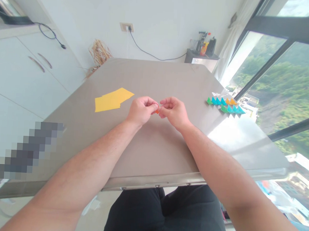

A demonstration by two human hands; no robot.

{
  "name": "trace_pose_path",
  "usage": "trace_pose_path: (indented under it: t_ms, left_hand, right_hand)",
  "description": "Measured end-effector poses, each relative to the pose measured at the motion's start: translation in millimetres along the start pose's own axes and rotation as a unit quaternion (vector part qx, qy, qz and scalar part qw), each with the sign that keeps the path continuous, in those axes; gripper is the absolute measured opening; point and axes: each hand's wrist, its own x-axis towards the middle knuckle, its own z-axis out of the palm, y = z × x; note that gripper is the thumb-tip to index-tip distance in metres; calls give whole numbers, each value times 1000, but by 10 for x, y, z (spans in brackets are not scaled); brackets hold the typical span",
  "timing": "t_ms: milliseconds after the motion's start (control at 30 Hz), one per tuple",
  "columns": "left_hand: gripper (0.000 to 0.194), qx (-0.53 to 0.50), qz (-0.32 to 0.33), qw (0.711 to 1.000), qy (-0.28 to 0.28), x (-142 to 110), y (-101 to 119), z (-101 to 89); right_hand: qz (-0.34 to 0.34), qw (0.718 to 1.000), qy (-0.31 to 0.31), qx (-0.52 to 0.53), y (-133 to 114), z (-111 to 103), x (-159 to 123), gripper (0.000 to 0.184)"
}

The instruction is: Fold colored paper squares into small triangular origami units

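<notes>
Over the middle of the table, a small orange piece of folded paper (158,110) shows between my fingertips, mostly hidden by them. My left hand (142,110) pinches it from the left between thumb and fingers. From the other side my right hand (175,111) closes its thumb and fingertips on the same piece. Flat yellow paper sheets (113,99) lie overlapping to the left of my left hand. Off to the right stand two rows of small folded paper boats (224,103) in green, blue and orange.
The grey-brown table (157,150) reaches from my lap towards the wall. A blurred-out dark object (29,151) lies at its left edge. Behind the far right corner, a small cabinet (202,57) carries bottles. Large windows (285,74) run along the right.
</notes>
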Motion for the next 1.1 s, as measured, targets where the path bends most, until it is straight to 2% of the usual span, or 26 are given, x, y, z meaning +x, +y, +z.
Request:
trace_pose_path:
  t_ms: [133,333,533,733,933,1033,1100]
  left_hand:
    - [2,-10,-3,1000,25,9,-12,8]
    - [4,9,-11,1000,11,26,-98,78]
    - [7,19,-28,999,23,20,-123,177]
    - [8,-24,-35,999,24,4,-111,167]
    - [6,-47,-24,998,15,17,-108,154]
    - [7,-100,-33,994,-11,2,-85,160]
    - [15,-143,-47,988,-43,-8,-76,153]
  right_hand:
    - [31,997,-41,-54,9,-3,-23,21]
    - [27,995,-26,-96,61,17,-35,17]
    - [13,989,8,-147,96,32,-11,19]
    - [30,989,3,-145,78,21,-38,22]
    - [15,989,8,-149,47,28,-55,20]
    - [10,993,34,-113,66,38,-38,20]
    - [10,996,42,-77,83,34,-26,23]
